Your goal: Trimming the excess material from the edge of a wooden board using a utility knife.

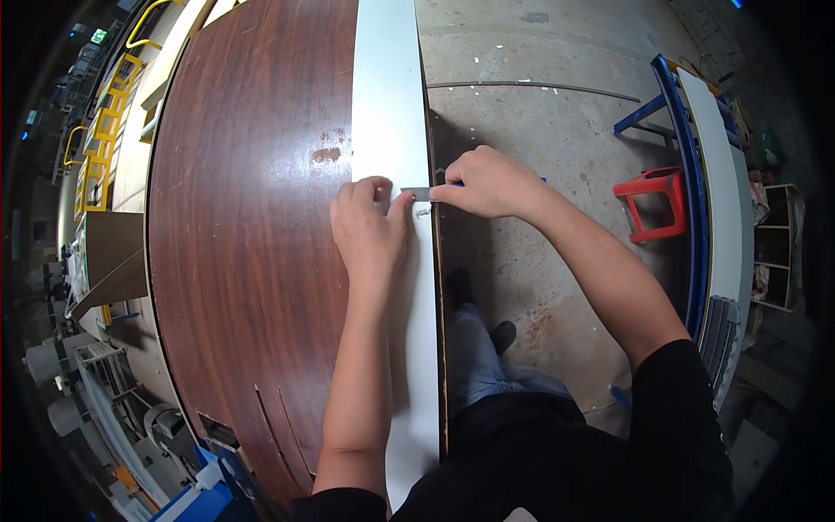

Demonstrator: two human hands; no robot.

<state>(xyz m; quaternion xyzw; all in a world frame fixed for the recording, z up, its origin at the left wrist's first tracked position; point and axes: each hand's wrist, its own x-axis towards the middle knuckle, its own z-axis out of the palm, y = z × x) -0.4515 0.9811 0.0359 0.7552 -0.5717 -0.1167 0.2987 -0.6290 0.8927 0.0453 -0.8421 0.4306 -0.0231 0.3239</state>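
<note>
Keep the blade (pixel 419 193) level, left of the right hand (pixel 489 181) gripping it.
Left hand (pixel 367 226) curls by the tip, its hold unclear; brace the white board (pixel 390 104), fingers clear.

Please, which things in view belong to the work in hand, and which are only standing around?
In use:
metal blade, held by the right hand
white strip, by the left hand
brown table

Apparently just around:
red stool
blue-framed stand

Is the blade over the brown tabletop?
No, the blade juts from the right hand over the white strip.
</note>
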